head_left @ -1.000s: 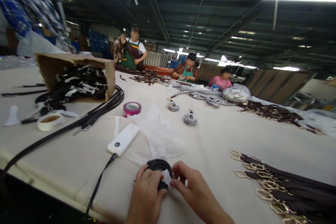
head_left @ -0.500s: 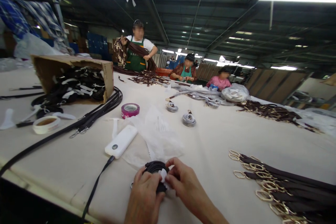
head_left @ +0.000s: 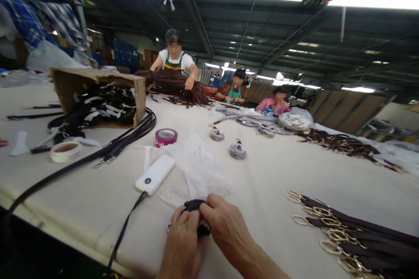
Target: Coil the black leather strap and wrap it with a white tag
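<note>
A coiled black strap (head_left: pixel 195 204) rests on the table near its front edge, with both of my hands around it. My left hand (head_left: pixel 185 235) grips the coil from the left, its fingers bent over the top; a bit of metal ring shows beside it. My right hand (head_left: pixel 224 218) is closed against the coil's right side, fingertips pressed near the middle. The white tag at the coil's centre is hidden behind my fingers. Just beyond lies a clear plastic bag (head_left: pixel 206 170), with a white power bank (head_left: pixel 155 175) and its black cord to the left.
Dark straps with gold rings (head_left: pixel 356 231) lie at the right. A tipped cardboard box (head_left: pixel 140 100) spills black straps at the left. Purple tape (head_left: pixel 166 136), a white tape roll (head_left: pixel 66 151) and wrapped coils (head_left: pixel 238 151) sit around. Co-workers (head_left: pixel 175 59) stand or sit across the table.
My right hand has moved in over the coil and covers the white tag. The co-worker across the table has lowered a bundle of brown straps onto the table.
</note>
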`<action>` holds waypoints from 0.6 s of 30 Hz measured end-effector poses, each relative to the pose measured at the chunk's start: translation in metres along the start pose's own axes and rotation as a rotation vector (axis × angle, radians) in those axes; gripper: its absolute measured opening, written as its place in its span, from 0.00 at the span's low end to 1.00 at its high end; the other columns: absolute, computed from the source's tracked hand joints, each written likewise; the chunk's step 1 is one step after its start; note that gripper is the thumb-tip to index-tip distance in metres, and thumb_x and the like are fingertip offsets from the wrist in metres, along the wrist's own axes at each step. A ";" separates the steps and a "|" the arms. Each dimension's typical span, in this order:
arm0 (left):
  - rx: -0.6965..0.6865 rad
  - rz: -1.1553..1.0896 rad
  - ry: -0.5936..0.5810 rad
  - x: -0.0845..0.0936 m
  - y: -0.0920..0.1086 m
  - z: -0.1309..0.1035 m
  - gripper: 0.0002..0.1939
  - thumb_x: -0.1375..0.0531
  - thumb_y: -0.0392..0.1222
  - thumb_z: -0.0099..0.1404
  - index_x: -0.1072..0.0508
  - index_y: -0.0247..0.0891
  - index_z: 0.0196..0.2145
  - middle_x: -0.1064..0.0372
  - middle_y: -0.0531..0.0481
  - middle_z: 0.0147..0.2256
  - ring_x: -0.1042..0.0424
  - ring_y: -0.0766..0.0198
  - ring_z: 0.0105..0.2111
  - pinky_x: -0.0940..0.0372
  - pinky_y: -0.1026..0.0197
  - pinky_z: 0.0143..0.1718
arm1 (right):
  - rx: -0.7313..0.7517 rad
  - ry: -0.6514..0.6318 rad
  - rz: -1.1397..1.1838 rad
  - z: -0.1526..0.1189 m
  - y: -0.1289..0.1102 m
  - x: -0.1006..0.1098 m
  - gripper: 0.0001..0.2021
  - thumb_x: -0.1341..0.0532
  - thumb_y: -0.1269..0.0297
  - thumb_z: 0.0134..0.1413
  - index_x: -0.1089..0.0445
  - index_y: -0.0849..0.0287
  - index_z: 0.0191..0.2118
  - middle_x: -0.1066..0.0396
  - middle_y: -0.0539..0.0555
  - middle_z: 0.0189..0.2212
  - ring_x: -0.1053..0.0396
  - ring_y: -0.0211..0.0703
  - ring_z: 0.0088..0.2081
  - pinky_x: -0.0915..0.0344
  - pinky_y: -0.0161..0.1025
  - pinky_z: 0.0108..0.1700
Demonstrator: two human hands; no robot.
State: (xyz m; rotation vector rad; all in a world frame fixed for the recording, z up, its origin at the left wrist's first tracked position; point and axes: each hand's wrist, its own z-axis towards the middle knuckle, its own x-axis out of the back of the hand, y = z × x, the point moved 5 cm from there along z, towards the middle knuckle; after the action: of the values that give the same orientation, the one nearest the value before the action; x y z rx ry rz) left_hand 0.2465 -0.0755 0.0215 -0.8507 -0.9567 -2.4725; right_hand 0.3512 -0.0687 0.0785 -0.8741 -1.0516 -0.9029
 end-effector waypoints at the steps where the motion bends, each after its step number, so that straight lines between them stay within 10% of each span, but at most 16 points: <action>1: 0.002 -0.006 0.020 0.000 0.001 0.000 0.20 0.46 0.26 0.57 0.39 0.39 0.47 0.28 0.46 0.38 0.27 0.52 0.41 0.36 0.33 0.52 | 0.044 0.025 -0.040 -0.003 -0.001 -0.002 0.07 0.37 0.76 0.56 0.30 0.59 0.30 0.28 0.57 0.31 0.32 0.50 0.31 0.49 0.40 0.28; 6: 0.141 -0.096 -0.054 0.002 -0.001 0.006 0.12 0.46 0.27 0.57 0.35 0.39 0.38 0.30 0.49 0.35 0.29 0.54 0.39 0.39 0.36 0.53 | 0.219 0.194 -0.046 -0.020 -0.007 0.002 0.12 0.49 0.72 0.66 0.31 0.57 0.33 0.30 0.55 0.31 0.34 0.46 0.31 0.42 0.40 0.33; 10: 0.292 -0.187 -0.107 0.015 -0.004 0.018 0.10 0.44 0.30 0.57 0.31 0.38 0.38 0.29 0.46 0.37 0.32 0.52 0.41 0.36 0.46 0.46 | 0.024 0.346 0.431 -0.020 0.004 0.022 0.13 0.52 0.68 0.66 0.36 0.55 0.31 0.33 0.52 0.30 0.32 0.41 0.29 0.39 0.37 0.32; 15: 0.305 -0.428 -0.304 0.038 0.006 0.044 0.08 0.45 0.34 0.58 0.28 0.39 0.35 0.29 0.51 0.34 0.33 0.59 0.38 0.40 0.59 0.42 | -0.250 -0.017 1.034 0.003 0.009 0.032 0.13 0.50 0.55 0.65 0.40 0.56 0.32 0.35 0.43 0.21 0.42 0.31 0.14 0.49 0.32 0.19; 18: 0.310 -0.730 -0.445 0.052 0.017 0.059 0.07 0.45 0.35 0.59 0.27 0.37 0.33 0.30 0.53 0.32 0.34 0.63 0.35 0.41 0.63 0.38 | -0.163 0.013 1.042 0.020 -0.004 0.059 0.14 0.48 0.56 0.63 0.41 0.56 0.28 0.39 0.43 0.18 0.45 0.31 0.16 0.49 0.30 0.20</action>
State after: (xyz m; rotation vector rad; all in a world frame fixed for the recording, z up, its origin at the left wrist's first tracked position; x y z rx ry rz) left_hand 0.2402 -0.0521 0.0983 -1.1078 -2.0552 -2.6015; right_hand 0.3549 -0.0624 0.1402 -1.3498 -0.3820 -0.1029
